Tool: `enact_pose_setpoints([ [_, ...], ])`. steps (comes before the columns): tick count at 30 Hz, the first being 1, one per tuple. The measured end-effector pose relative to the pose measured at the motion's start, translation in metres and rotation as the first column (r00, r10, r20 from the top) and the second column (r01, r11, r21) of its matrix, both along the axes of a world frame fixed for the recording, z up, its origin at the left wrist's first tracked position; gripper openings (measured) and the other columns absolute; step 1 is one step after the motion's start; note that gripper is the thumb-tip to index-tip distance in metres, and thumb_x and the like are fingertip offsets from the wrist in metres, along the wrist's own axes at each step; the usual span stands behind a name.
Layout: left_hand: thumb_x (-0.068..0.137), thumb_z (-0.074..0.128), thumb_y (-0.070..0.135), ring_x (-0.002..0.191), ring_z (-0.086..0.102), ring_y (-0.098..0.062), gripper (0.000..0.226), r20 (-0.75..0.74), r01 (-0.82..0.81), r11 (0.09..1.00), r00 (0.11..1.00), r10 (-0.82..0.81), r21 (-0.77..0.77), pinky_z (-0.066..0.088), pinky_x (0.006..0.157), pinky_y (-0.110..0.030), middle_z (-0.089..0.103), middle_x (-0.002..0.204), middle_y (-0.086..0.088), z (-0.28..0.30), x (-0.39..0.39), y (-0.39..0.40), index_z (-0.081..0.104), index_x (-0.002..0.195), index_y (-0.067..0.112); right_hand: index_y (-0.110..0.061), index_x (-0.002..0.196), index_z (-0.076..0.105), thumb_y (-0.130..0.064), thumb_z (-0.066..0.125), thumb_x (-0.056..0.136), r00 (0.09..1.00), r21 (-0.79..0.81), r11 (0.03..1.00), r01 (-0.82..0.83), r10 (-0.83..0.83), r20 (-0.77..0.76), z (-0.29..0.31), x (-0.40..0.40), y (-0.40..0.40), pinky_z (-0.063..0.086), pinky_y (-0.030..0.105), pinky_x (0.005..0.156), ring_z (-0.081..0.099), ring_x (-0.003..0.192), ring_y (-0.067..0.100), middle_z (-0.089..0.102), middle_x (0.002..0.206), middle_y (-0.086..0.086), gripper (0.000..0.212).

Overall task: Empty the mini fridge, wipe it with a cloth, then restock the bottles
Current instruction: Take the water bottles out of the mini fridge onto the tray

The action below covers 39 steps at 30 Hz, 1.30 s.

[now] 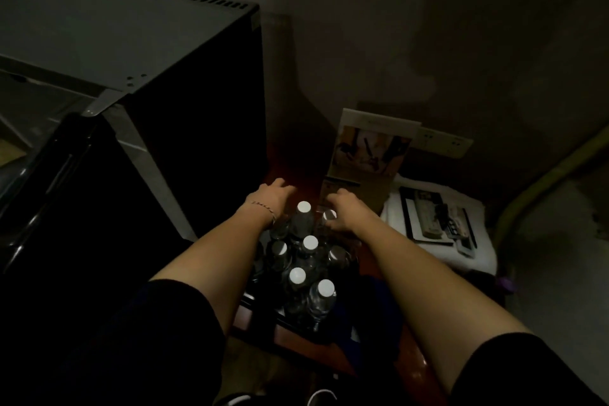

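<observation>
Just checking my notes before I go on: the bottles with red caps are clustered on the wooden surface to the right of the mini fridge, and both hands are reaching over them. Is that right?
Not quite: the caps are white, not red, as the head view shows. The bottles do stand clustered on the wooden surface to the right of the mini fridge, with the left hand and right hand reaching over them.

Clear glossy plastic bottles (pixel 298 283) w/ white caps, matt metal fridge (pixel 125 43), glossy black door (pixel 49 181).

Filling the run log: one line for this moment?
left hand: reaching past bottles | right hand: on a bottle cap | mini fridge: left
</observation>
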<state>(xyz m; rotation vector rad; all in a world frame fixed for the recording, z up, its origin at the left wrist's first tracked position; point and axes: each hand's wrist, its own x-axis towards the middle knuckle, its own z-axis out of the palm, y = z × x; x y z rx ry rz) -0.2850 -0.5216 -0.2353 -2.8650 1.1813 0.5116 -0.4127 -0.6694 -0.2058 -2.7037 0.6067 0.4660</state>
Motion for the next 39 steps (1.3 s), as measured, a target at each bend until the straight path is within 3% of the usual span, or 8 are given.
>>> enact_pose_setpoints([
  [5,0.092,0.058,0.007,0.122,0.049,-0.033,0.058,-0.021,0.000,1.000,1.000,0.000,-0.029,0.049,0.094,-0.047,0.029,0.149,-0.001,-0.017,0.008,0.002,0.039,0.144,0.026,-0.013,0.135,0.051,-0.029,0.072,0.088,0.998,0.026,1.000,0.003,-0.001,-0.059,-0.022,0.010,0.002,0.046,0.041,0.099,0.051,0.123,0.036,0.040,0.141,0.015,0.053],
  [11,0.090,0.055,0.001,0.091,0.056,-0.031,0.028,0.009,-0.051,0.991,0.999,0.053,-0.124,0.052,0.079,-0.045,0.036,0.121,-0.007,-0.021,0.004,0.007,0.049,0.114,0.015,-0.011,0.134,0.054,-0.015,0.069,0.089,0.998,0.052,0.997,0.049,-0.047,-0.040,-0.040,0.007,0.011,0.048,0.046,0.099,0.055,0.118,0.039,0.044,0.132,0.014,0.047],
  [15,0.091,0.055,0.005,0.093,0.057,-0.032,0.022,0.004,-0.037,0.989,0.999,0.038,-0.145,0.052,0.079,-0.047,0.040,0.113,-0.005,-0.023,-0.003,0.011,0.052,0.111,0.016,-0.014,0.124,0.058,-0.014,0.064,0.091,0.998,0.045,0.997,0.057,-0.057,0.003,-0.036,0.003,0.020,0.050,0.046,0.093,0.057,0.112,0.041,0.045,0.128,0.013,0.033],
  [20,0.090,0.059,0.012,0.092,0.056,-0.029,0.018,0.051,-0.022,0.989,0.998,0.030,-0.149,0.049,0.071,-0.041,0.042,0.112,-0.005,-0.012,-0.013,0.015,0.052,0.106,0.018,-0.016,0.122,0.058,-0.018,0.064,0.090,0.997,-0.013,0.997,0.073,-0.072,0.019,-0.017,-0.007,0.022,0.052,0.048,0.090,0.058,0.108,0.039,0.046,0.123,0.010,0.032],
  [25,0.088,0.063,0.011,0.102,0.054,-0.028,0.029,0.137,-0.017,0.991,0.990,0.035,-0.132,0.048,0.070,-0.037,0.043,0.119,-0.005,0.013,-0.028,0.021,0.051,0.114,0.017,-0.013,0.107,0.057,-0.014,0.063,0.091,0.980,-0.003,0.990,0.138,-0.136,0.144,0.007,-0.022,0.032,0.052,0.046,0.085,0.059,0.102,0.038,0.044,0.118,0.010,0.017],
  [32,0.091,0.060,0.016,0.104,0.055,-0.032,0.030,0.242,-0.002,0.985,0.969,0.045,-0.174,0.043,0.070,-0.038,0.044,0.123,-0.008,0.074,-0.058,0.046,0.049,0.119,0.016,-0.017,0.129,0.054,-0.018,0.063,0.093,0.945,-0.052,0.983,0.177,-0.155,0.288,0.054,-0.053,0.059,0.045,0.036,0.079,0.057,0.109,0.033,0.042,0.129,0.008,0.037],
  [36,0.092,0.060,0.021,0.100,0.056,-0.030,0.026,0.308,0.022,0.967,0.950,0.058,-0.253,0.040,0.066,-0.035,0.046,0.119,-0.007,0.109,-0.091,0.065,0.051,0.116,0.016,-0.017,0.124,0.055,-0.018,0.065,0.092,0.926,-0.082,0.984,0.156,-0.116,0.360,0.080,-0.085,0.081,0.053,0.042,0.086,0.057,0.106,0.029,0.043,0.123,0.006,0.034],
  [39,0.091,0.061,0.022,0.101,0.055,-0.029,0.026,0.321,0.036,0.947,0.944,0.072,-0.318,0.040,0.068,-0.034,0.046,0.119,-0.006,0.134,-0.124,0.082,0.053,0.115,0.017,-0.017,0.120,0.055,-0.019,0.065,0.091,0.910,-0.121,0.987,0.104,-0.045,0.413,0.102,-0.115,0.097,0.051,0.039,0.080,0.056,0.100,0.025,0.043,0.119,0.005,0.031],
])
